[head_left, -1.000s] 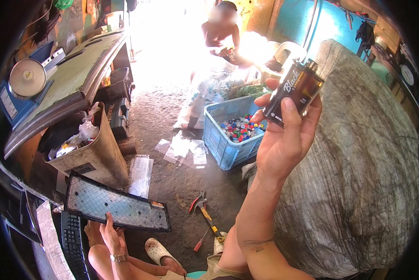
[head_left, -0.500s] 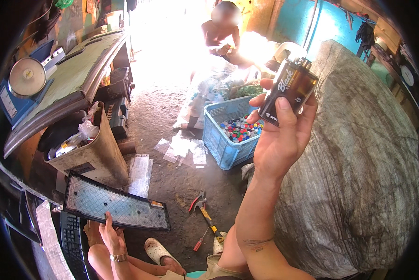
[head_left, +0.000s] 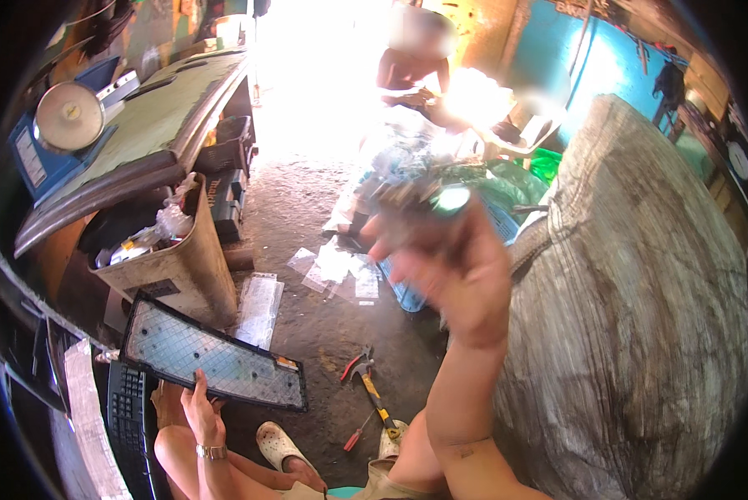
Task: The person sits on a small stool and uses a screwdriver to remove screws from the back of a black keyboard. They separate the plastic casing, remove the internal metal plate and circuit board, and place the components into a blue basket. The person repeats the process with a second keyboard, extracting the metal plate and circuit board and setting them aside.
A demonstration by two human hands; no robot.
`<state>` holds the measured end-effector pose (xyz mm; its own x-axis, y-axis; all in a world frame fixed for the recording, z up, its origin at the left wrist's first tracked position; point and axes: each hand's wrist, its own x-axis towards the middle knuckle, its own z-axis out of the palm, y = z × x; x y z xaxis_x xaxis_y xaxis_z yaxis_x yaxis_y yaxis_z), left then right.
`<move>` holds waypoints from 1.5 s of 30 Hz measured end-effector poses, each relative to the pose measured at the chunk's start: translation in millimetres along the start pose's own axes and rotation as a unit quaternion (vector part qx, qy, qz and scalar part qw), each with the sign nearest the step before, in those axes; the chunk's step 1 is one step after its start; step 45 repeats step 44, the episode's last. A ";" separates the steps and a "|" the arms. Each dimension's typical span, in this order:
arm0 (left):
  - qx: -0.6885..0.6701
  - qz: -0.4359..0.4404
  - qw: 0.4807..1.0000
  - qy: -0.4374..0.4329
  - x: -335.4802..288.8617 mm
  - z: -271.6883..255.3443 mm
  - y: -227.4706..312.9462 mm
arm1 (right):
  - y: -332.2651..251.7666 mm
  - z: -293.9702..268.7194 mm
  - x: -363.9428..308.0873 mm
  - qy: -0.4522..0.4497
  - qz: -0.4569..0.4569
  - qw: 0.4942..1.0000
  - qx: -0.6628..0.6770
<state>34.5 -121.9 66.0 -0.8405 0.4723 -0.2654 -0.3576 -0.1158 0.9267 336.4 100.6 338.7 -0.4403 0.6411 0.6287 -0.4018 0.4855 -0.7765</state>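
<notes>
My left hand [head_left: 200, 412], with a metal watch on its wrist, grips the lower edge of a keyboard base [head_left: 215, 354]. That is a long black frame with a silvery, see-through membrane in it, tilted above the floor. Raised in front of me, my right hand [head_left: 474, 279] is closed round a small dark box-shaped thing [head_left: 416, 208], smeared by motion now. Earlier it showed a flat black body, an amber side and small metal parts on top. Behind this hand stands a blue crate [head_left: 403, 292], mostly hidden.
A pincer tool [head_left: 357, 365], a hammer [head_left: 374, 396] and a screwdriver [head_left: 354, 439] lie by my feet. Clear sheets [head_left: 341, 271] are on the floor. A bin [head_left: 182, 271] stands left, a big woven sack [head_left: 632, 333] right. Another person [head_left: 411, 71] sits ahead.
My right hand has moved down and left with the dark box-shaped thing, turning it. It now covers much of the blue crate. The view has shifted slightly; my left hand keeps its grip.
</notes>
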 end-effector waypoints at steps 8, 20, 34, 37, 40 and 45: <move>0.032 -0.014 0.999 0.019 -3.8 -0.9 3.8 | -6.1 77.5 -22.1 -0.303 -0.065 0.950 0.041; -0.028 0.011 0.999 0.018 -8.6 1.4 4.8 | -5.7 114.1 -28.2 -0.325 -0.244 0.902 0.148; 0.005 0.002 1.000 0.005 -2.6 -10.5 -6.6 | 5.6 134.0 -40.7 -0.215 -0.354 0.899 0.141; 0.005 0.000 1.000 0.014 -4.1 -8.5 -4.3 | 1.3 134.2 -42.0 -0.210 -0.344 0.905 0.137; 0.008 -0.002 1.000 0.016 -4.8 -8.1 -3.7 | 0.3 133.0 -41.2 -0.212 -0.341 0.906 0.131; 0.011 -0.009 1.000 0.012 -2.9 -10.5 -5.1 | 4.1 133.7 -40.0 -0.213 -0.364 0.897 0.136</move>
